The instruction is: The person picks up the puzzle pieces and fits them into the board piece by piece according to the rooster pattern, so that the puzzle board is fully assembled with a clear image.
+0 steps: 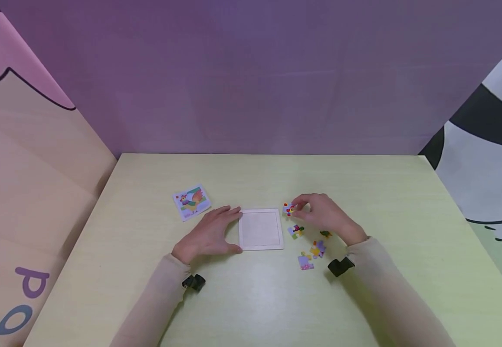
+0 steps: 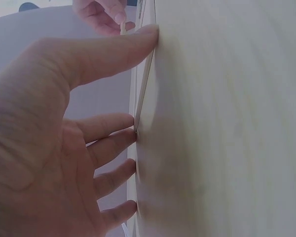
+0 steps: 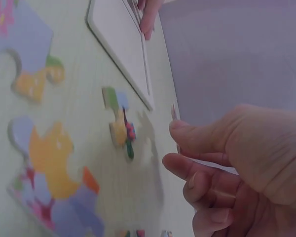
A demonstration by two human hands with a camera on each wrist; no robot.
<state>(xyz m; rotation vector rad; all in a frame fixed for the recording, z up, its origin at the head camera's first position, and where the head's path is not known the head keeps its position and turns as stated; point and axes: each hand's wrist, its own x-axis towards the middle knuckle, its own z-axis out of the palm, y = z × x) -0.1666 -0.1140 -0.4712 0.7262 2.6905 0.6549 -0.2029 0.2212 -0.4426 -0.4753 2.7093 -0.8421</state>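
Note:
A white square puzzle tray (image 1: 260, 229) lies on the table between the hands, its recess bare. My left hand (image 1: 216, 232) is spread along the tray's left side, fingertips at the upper left corner and thumb at the lower left; the left wrist view shows the straight fingers (image 2: 111, 157) against its edge. My right hand (image 1: 322, 212) pinches a jigsaw piece (image 1: 287, 209) with red and yellow spots between thumb and index finger, just right of the tray's upper right corner. Its edge shows thinly in the right wrist view, held above the tabletop.
Several loose jigsaw pieces lie right of the tray, among them a green and yellow one (image 1: 296, 231), a purple and orange one (image 1: 318, 248) and a lilac one (image 1: 305, 262). A square picture card (image 1: 192, 202) lies at the upper left. A purple wall (image 1: 268, 77) stands behind the table.

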